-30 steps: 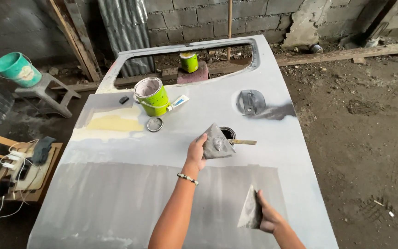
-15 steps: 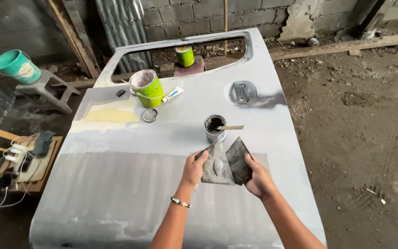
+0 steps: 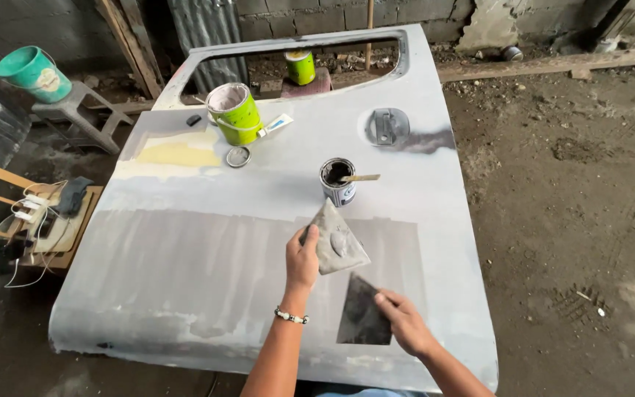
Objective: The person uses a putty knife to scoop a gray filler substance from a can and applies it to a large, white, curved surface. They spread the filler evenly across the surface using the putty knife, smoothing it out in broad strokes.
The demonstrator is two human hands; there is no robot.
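Viewing from head: grey primed car door panel (image 3: 185, 279) laid flat, both forearms reaching in from the bottom edge.
Left hand (image 3: 303, 257): raised above the panel, wrist straight, beaded bracelet (image 3: 290, 317) at the wrist; fingers clenched on a grey putty board (image 3: 338, 241), held tilted with a dab of filler on its face.
Right hand (image 3: 406, 321): lower, near the panel's bottom edge; fingertips pressed on a dark spreader (image 3: 364, 312), held flat against the panel surface.
Small tin (image 3: 338, 182): upright just beyond the board, stick (image 3: 359, 178) resting across its rim.
Green can (image 3: 235, 112): farther up the panel, round lid (image 3: 238, 156) lying beside it.
Off panel: teal bucket (image 3: 29, 72) on a stool at left.
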